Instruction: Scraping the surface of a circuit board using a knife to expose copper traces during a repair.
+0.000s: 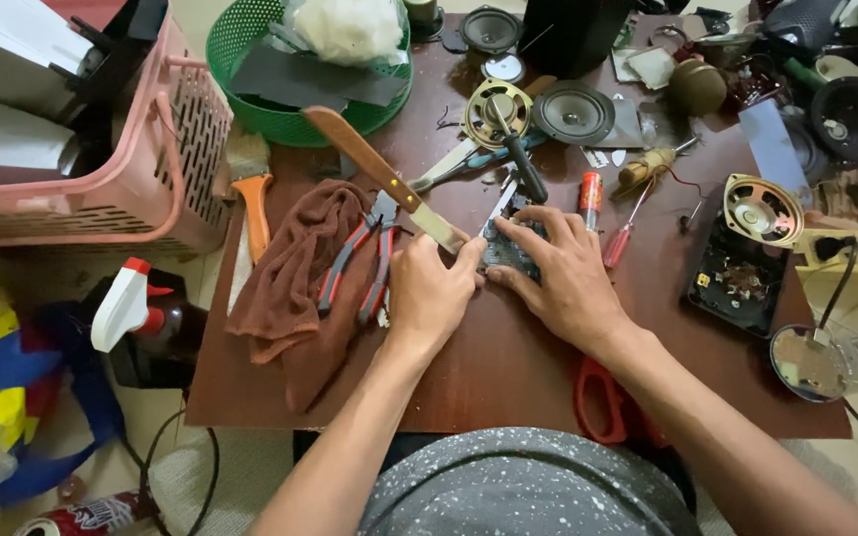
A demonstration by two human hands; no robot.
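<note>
Left hand [431,288] clamps its fingers on a wooden-handled knife [385,180] while right hand [558,273], fingers spread, pins the circuit board [506,248] flat mid-counter [508,367], steadying it beside red pliers [359,263].

Circuit board [508,248] mostly hidden under both hands. Knife [389,184] blade tip covered by left hand [429,293]. Orange scissors [603,402] partly behind right forearm. Pink basket [166,159] cut off at left edge.

The person is wearing a grey garment [523,481] flecked all over with small white specks, showing at the bottom edge. Both forearms are showing bare, with no sleeves, watch or rings on the left hand [429,296] or right hand [560,276].
</note>
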